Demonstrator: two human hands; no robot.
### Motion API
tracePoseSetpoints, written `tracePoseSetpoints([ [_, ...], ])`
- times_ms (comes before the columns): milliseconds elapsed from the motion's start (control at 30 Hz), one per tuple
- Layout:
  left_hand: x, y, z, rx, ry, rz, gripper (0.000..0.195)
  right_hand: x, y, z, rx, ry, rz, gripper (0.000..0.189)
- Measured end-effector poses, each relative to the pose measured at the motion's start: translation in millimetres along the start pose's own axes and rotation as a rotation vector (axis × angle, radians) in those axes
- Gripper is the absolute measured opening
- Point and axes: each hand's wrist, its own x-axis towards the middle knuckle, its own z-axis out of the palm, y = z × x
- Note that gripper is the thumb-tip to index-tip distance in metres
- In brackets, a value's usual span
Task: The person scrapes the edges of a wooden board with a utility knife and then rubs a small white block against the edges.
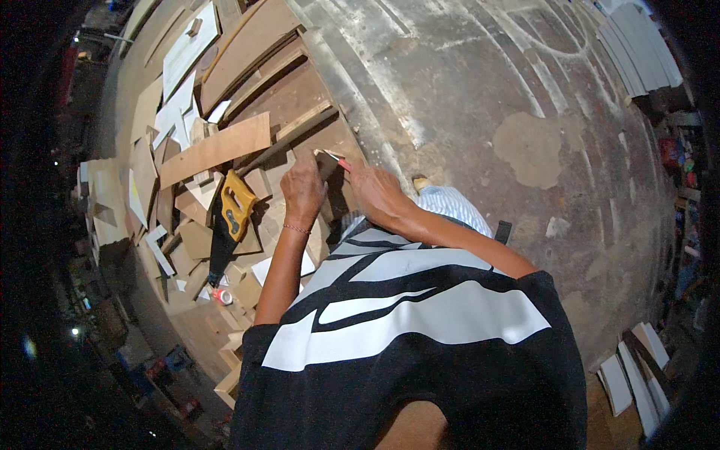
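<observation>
My right hand (378, 190) is closed around a slim tool with a red handle (343, 164) and a thin metal tip; whether it is a screwdriver or a blade I cannot tell. The tip points at a small pale piece (319, 152) at the fingertips of my left hand (304, 184). How far that piece extends behind the fingers is hidden. Left of my left hand lies a handsaw (238, 206) with a yellow handle and dark blade, on wood offcuts. A long thin wooden board (216, 149) lies beyond the saw.
Wood offcuts (194, 239) and white panel pieces (191, 50) crowd the left side. A red and white can (223, 296) lies among them. White boards are stacked at the far right (638, 53) and lower right (635, 388). Stained concrete floor (450, 101) spreads ahead and right.
</observation>
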Motion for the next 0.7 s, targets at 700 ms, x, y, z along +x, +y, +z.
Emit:
tracePoseSetpoints([
  [700, 2.4, 1.4, 2.9, 0.019, 0.023, -0.006, 0.027, 11.7, 9.3, 6.8, -0.035, -0.049, 0.019, 0.023],
])
